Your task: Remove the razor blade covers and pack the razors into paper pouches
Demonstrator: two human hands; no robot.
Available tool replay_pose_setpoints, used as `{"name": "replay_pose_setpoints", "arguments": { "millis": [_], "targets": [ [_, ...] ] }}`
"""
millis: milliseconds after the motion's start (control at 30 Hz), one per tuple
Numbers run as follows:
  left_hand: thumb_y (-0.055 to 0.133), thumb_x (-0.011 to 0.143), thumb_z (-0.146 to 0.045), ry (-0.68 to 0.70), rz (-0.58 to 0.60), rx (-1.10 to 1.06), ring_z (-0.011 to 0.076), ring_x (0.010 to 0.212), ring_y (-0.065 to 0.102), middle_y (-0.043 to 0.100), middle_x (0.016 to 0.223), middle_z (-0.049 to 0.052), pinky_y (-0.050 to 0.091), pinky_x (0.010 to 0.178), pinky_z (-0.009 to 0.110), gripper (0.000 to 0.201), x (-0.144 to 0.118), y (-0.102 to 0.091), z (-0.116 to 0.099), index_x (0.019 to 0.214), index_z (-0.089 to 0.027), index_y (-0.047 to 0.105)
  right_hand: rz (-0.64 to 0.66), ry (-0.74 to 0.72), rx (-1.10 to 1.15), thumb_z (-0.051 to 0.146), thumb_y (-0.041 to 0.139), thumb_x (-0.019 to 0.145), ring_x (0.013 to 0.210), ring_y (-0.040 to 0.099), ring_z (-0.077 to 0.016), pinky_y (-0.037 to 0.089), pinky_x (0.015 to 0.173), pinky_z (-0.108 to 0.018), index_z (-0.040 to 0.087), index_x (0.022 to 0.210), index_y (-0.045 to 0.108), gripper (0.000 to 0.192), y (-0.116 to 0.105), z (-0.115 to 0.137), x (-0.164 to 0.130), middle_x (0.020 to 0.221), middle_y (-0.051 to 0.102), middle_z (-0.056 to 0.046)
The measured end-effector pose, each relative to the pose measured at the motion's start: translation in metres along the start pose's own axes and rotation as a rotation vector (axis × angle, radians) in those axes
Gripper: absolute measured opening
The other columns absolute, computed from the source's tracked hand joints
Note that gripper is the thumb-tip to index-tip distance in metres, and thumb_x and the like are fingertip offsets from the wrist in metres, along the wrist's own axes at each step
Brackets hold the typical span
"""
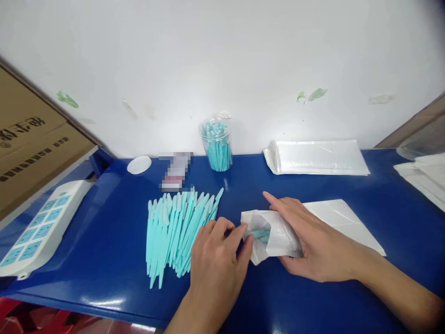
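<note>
My right hand (pixel 313 241) is wrapped round a white plastic pouch (pixel 283 234), its mouth gaping toward the left. Inside the mouth, a few slim turquoise sticks (pixel 262 235) show. At that opening, the thumb and forefinger of my left hand (pixel 222 255) pinch the ends of these sticks. A loose pile of the same turquoise sticks (pixel 174 232), shaped like eyebrow razors with paler tips, lies just left of my left hand. Behind them, a clear plastic cup (pixel 216 146) stands upright, packed with more sticks. How far the sticks reach into the pouch is hidden.
Flat white pouches (pixel 320 157) lie at the back right, another pouch (pixel 347 222) beneath my right forearm. A white round lid (pixel 139 164) and a blurred card (pixel 177 171) sit at the back left. A power strip (pixel 45 227) and cardboard box (pixel 34 139) flank the blue table (pixel 104 260).
</note>
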State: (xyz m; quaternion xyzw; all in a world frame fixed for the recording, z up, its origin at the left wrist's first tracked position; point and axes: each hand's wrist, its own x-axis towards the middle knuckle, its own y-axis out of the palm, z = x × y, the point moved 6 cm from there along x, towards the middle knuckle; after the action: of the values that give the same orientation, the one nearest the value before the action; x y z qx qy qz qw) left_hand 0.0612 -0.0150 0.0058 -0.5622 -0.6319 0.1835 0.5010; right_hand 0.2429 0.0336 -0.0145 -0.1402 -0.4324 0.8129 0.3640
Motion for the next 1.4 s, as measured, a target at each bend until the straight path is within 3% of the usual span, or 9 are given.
{"name": "replay_pose_setpoints", "arguments": {
  "millis": [167,333,467,600,733,933,1067,1233,1400],
  "targets": [
    [0.066,0.099,-0.016,0.099,0.177,-0.126,0.0182,0.077,0.060,0.070,0.087,0.001,0.049,0.070,0.035,0.019,-0.001,0.012,-0.006,0.084,-0.022,0.075,0.029,-0.023,-0.032,0.022,0.071,0.082,0.130,0.055,-0.0397,0.045,0.111,-0.068,0.032,0.172,-0.003,0.117,0.009,0.002,0.001,0.135,0.056,-0.014],
    [0.069,0.100,-0.027,-0.037,-0.101,0.158,0.0172,0.081,0.072,0.076,0.096,0.003,0.052,0.069,0.029,0.014,-0.003,-0.039,0.036,0.103,-0.021,0.081,0.058,-0.018,-0.108,0.027,0.072,0.084,0.131,0.055,-0.0399,0.037,0.117,-0.072,0.031,0.171,-0.009,0.119,0.009,0.004,0.002,0.136,0.058,-0.014],
    [0.070,0.098,-0.040,-0.220,0.097,0.554,0.0210,0.074,0.073,0.077,0.093,0.000,0.037,0.053,0.029,0.018,-0.006,-0.055,0.075,0.099,-0.027,0.083,0.029,0.015,-0.136,0.030,0.070,0.086,0.134,0.055,-0.0405,0.037,0.119,-0.070,0.028,0.172,-0.005,0.114,0.002,0.002,0.002,0.137,0.059,-0.014],
    [0.062,0.101,-0.043,-0.309,0.220,0.521,0.0189,0.071,0.073,0.078,0.092,-0.002,0.034,0.052,0.026,0.025,-0.004,-0.048,0.081,0.096,-0.031,0.084,-0.009,-0.004,-0.227,0.028,0.068,0.088,0.142,0.051,-0.0414,0.024,0.126,-0.072,0.025,0.172,-0.002,0.110,0.000,0.001,0.003,0.147,0.056,-0.017],
    [0.061,0.099,-0.041,-0.387,0.295,0.467,0.0206,0.074,0.073,0.079,0.093,-0.002,0.035,0.056,0.027,0.026,0.004,-0.043,0.081,0.091,-0.032,0.084,0.008,-0.017,-0.259,0.027,0.069,0.088,0.137,0.054,-0.0405,0.034,0.121,-0.070,0.025,0.173,0.003,0.107,0.002,0.000,0.003,0.146,0.057,-0.017],
    [0.071,0.090,-0.050,-0.504,0.027,0.107,0.0151,0.053,0.060,0.068,0.063,-0.003,0.043,0.054,0.027,0.026,0.007,-0.076,0.085,0.081,-0.028,0.080,0.024,0.089,-0.088,0.026,0.069,0.088,0.117,0.061,-0.0351,0.054,0.102,-0.060,0.037,0.171,-0.003,0.111,0.000,-0.003,-0.001,0.128,0.060,-0.011],
    [0.086,0.081,-0.051,-0.629,-0.280,-0.365,0.0139,0.056,0.067,0.073,0.065,-0.003,0.051,0.052,0.021,0.028,-0.007,-0.087,0.067,0.087,-0.025,0.077,-0.040,0.064,0.031,0.027,0.074,0.084,0.115,0.059,-0.0341,0.058,0.094,-0.054,0.039,0.171,-0.001,0.115,-0.003,0.001,-0.002,0.123,0.059,-0.009],
    [0.083,0.087,-0.028,-0.396,-0.571,-0.599,0.0151,0.086,0.072,0.076,0.093,0.000,0.058,0.073,0.024,0.006,-0.006,-0.056,0.014,0.084,-0.027,0.078,-0.185,-0.063,0.041,0.023,0.073,0.083,0.117,0.060,-0.0350,0.057,0.098,-0.054,0.033,0.172,0.000,0.116,-0.010,0.011,-0.002,0.132,0.059,-0.012],
    [0.085,0.085,-0.029,-0.268,-0.386,-0.327,0.0253,0.119,0.065,0.064,0.128,0.006,0.057,0.094,0.039,0.017,-0.004,-0.021,-0.014,0.101,-0.032,0.082,-0.288,-0.141,0.027,0.021,0.069,0.080,0.123,0.060,-0.0376,0.058,0.097,-0.052,0.028,0.172,0.002,0.114,-0.017,0.016,-0.004,0.134,0.060,-0.014]
  ]
}}
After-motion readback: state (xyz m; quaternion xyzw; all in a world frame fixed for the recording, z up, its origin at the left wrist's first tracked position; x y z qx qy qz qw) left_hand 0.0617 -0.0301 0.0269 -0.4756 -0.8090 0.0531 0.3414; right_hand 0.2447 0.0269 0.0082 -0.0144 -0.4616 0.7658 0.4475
